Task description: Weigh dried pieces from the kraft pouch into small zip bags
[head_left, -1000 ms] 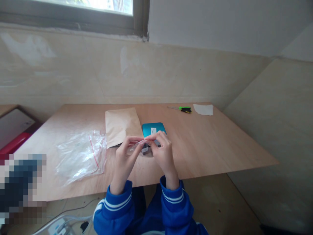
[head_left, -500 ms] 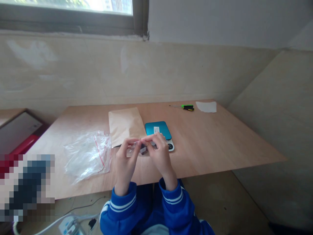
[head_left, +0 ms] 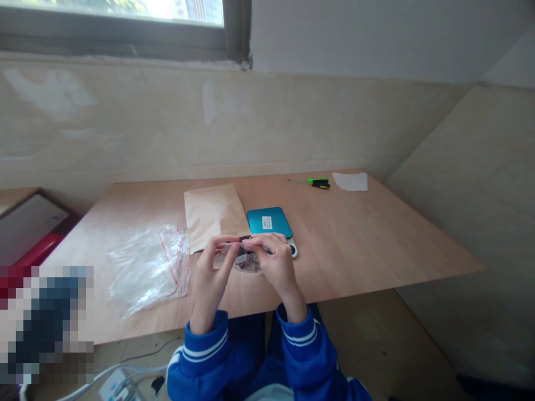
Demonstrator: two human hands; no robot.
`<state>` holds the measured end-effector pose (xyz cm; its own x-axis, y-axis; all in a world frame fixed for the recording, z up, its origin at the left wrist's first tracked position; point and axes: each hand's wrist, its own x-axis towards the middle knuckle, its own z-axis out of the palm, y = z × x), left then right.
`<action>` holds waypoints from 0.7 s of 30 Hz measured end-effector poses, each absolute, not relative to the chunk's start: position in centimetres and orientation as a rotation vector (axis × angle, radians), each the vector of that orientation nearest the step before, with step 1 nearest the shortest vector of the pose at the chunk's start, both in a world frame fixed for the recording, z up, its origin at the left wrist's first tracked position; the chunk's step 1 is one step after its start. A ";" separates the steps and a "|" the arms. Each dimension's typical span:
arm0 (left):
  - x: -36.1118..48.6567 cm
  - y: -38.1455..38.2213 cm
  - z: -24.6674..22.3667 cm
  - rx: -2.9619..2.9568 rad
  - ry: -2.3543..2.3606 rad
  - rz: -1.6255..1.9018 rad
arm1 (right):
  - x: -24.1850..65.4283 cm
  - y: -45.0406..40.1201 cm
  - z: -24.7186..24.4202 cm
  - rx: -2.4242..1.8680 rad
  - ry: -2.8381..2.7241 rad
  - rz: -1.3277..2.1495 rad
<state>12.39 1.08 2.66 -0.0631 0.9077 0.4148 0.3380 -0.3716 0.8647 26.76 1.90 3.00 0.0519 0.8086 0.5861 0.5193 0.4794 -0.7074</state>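
Note:
Between my two hands is a small clear plastic bag (head_left: 249, 265) with dark little parts inside, too small to name. My left hand (head_left: 215, 273) pinches its upper edge between thumb and fingers. On the other side my right hand (head_left: 276, 264) also pinches the top edge, its fingertips close to the left ones. Just beyond the hands lies a kitchen scale with a teal top (head_left: 270, 223) bearing a white label; its white front edge is partly covered by my right hand. A brown paper envelope (head_left: 215, 214) lies beside it, past my left hand.
A large clear zip bag with a red line (head_left: 146, 270) lies at the left of the wooden table (head_left: 355, 239). Toward the back right are a green-and-black screwdriver (head_left: 320, 182) and a torn white paper (head_left: 351, 181). A power strip (head_left: 121, 385) with cables is on the floor.
My right hand has shifted slightly right and turned, and the small bag shows more between the hands. The view has moved a little. Both hands still pinch the bag.

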 end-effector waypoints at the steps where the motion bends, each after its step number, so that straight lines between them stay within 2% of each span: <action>1: 12.4 1.1 2.7 1.724 1.317 1.430 | 26.8 1.8 3.0 -1.175 -1.615 0.297; 6: 12.8 1.1 2.7 1.728 1.278 1.444 | 26.7 1.5 3.3 -1.208 -1.614 0.235; 14: 12.9 1.3 2.1 1.533 1.297 1.606 | 26.5 0.8 4.8 -1.112 -1.633 0.405; 21: 13.2 0.8 2.3 1.550 1.247 1.628 | 26.4 0.7 4.5 -1.048 -1.605 0.335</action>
<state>13.25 0.79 2.30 -0.1716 0.8808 0.4412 0.1962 -0.4083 0.8915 26.44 0.71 4.45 0.0303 0.7673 0.6406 0.4470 0.5628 -0.6953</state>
